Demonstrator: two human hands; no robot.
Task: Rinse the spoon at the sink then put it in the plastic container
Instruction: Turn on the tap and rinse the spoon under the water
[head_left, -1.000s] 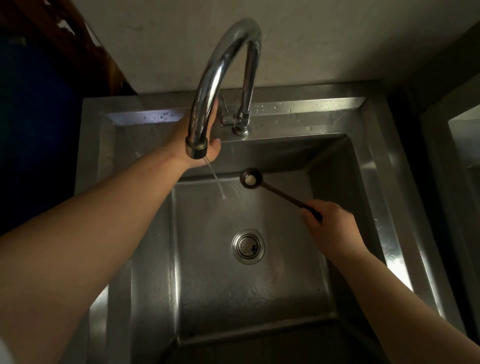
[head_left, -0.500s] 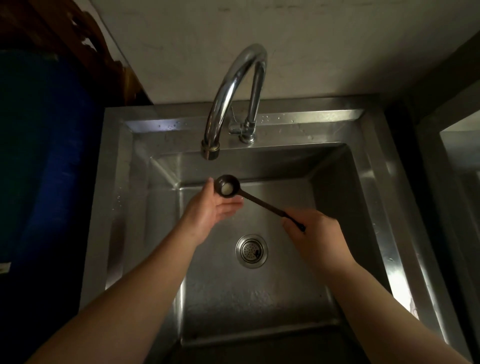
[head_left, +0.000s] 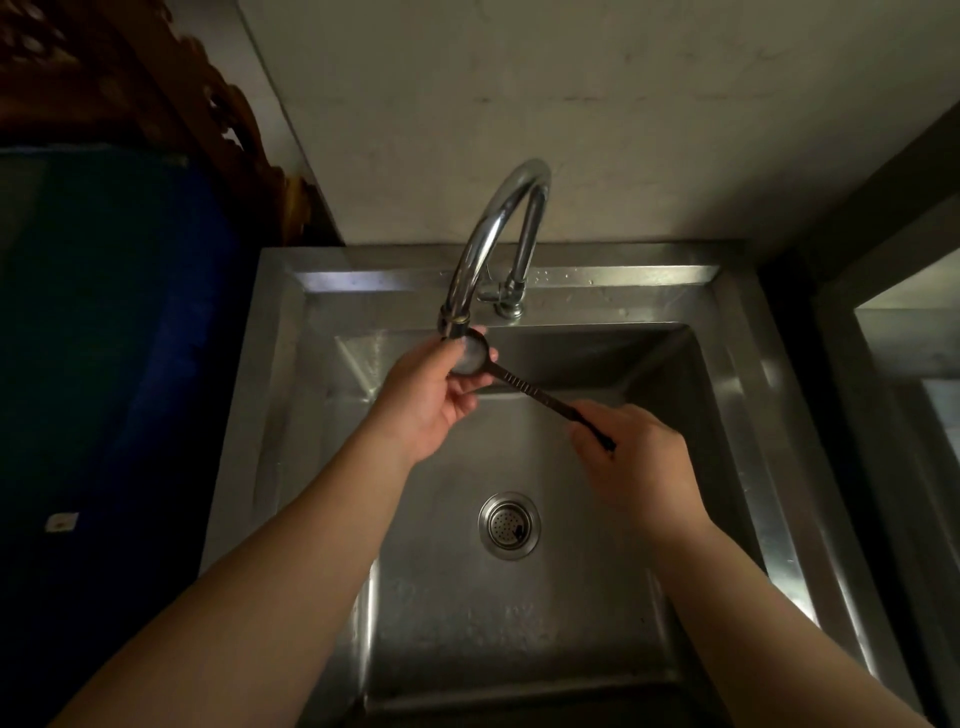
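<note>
The spoon (head_left: 519, 376) sits with its bowl right under the tap (head_left: 485, 260) spout, over the sink (head_left: 748, 415). The left hand (head_left: 434, 395) cups the bowl with curled fingers; the right hand (head_left: 631, 457) is closed around the handle end. Wet fingers could slip, dropping the spoon towards the drain (head_left: 509, 525) below the tap. No container shows.

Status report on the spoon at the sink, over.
Right hand grips spoon handle. Left hand cups the bowl right under the faucet spout. Plastic container not in view. Nothing in the way.
</note>
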